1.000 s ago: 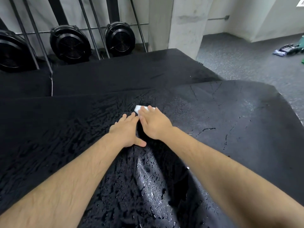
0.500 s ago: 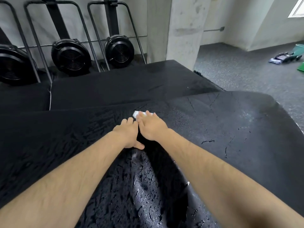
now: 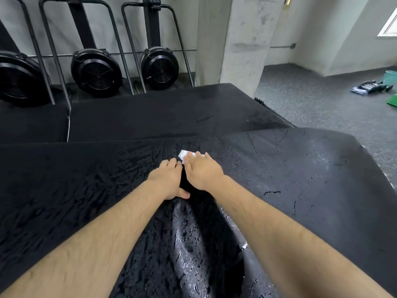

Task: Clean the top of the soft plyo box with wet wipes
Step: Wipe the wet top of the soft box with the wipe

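The black soft plyo box [image 3: 300,179] fills the lower view; its cracked top is wet and shiny on the left and middle. A white wet wipe [image 3: 184,154] lies near the far edge, mostly hidden under my right hand [image 3: 200,173], which presses it flat with straight fingers. My left hand [image 3: 166,181] rests flat on the box top right beside it, fingers stretched forward, thumb out toward me.
A lower black box [image 3: 171,112] stands just beyond. Three black fan machines [image 3: 160,64] line the back wall behind metal frames. A concrete pillar [image 3: 242,39] rises at the back right. On the grey floor lie a wipe pack [image 3: 367,89] and a green tub [image 3: 391,77].
Both hands have slid forward together toward the box's far edge, pushing the wipe along. The view has tilted upward, showing more of the back wall.
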A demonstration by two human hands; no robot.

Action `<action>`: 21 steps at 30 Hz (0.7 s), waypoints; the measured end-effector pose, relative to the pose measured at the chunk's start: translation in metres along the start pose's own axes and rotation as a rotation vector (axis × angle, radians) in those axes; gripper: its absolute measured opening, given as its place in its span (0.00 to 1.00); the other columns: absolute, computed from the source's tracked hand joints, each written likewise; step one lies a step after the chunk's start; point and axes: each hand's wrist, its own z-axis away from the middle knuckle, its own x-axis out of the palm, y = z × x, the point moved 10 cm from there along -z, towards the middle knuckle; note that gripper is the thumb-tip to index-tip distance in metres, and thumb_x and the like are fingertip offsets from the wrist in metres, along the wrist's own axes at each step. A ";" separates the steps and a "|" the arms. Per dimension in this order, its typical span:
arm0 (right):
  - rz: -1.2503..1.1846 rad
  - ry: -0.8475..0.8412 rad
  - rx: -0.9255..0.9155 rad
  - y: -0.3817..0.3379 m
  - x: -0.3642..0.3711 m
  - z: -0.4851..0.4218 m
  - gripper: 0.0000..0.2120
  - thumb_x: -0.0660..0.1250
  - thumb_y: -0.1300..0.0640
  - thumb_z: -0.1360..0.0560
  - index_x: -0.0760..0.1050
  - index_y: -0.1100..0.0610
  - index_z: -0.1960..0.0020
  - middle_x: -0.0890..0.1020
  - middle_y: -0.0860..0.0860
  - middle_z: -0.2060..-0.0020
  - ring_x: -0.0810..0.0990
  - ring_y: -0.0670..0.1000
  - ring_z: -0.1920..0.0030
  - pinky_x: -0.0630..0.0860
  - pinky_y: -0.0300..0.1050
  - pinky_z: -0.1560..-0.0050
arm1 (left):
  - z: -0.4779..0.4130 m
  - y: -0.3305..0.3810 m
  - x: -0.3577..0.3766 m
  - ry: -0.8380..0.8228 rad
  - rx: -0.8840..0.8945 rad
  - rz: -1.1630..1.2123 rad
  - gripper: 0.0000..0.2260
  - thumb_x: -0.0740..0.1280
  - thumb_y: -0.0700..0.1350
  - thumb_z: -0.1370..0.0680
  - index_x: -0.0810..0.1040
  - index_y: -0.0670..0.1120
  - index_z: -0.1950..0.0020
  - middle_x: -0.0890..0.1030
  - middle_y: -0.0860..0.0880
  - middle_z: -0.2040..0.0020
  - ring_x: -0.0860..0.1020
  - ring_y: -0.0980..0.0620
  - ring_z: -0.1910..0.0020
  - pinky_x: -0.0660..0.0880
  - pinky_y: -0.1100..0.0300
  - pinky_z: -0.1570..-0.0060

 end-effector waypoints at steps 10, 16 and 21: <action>-0.095 -0.145 0.178 0.040 -0.008 -0.020 0.24 0.42 0.52 0.14 0.56 0.59 0.21 0.56 0.53 0.20 0.55 0.58 0.22 0.53 0.56 0.22 | 0.001 -0.002 0.003 -0.048 -0.001 -0.025 0.51 0.69 0.67 0.28 0.43 0.45 0.18 0.45 0.49 0.18 0.45 0.47 0.20 0.63 0.47 0.27; -0.066 0.062 0.147 0.023 -0.014 0.037 0.20 0.46 0.53 0.13 0.68 0.60 0.30 0.71 0.55 0.34 0.69 0.58 0.36 0.65 0.52 0.33 | -0.005 -0.002 0.002 -0.059 0.018 -0.070 0.51 0.69 0.69 0.29 0.47 0.45 0.18 0.52 0.48 0.20 0.52 0.46 0.22 0.68 0.48 0.31; -0.069 0.016 0.143 0.044 -0.005 0.010 0.22 0.45 0.52 0.14 0.65 0.59 0.26 0.64 0.53 0.23 0.63 0.58 0.26 0.55 0.56 0.24 | -0.009 0.004 -0.004 -0.116 0.023 -0.176 0.49 0.69 0.71 0.32 0.57 0.45 0.21 0.60 0.48 0.26 0.60 0.45 0.27 0.73 0.48 0.39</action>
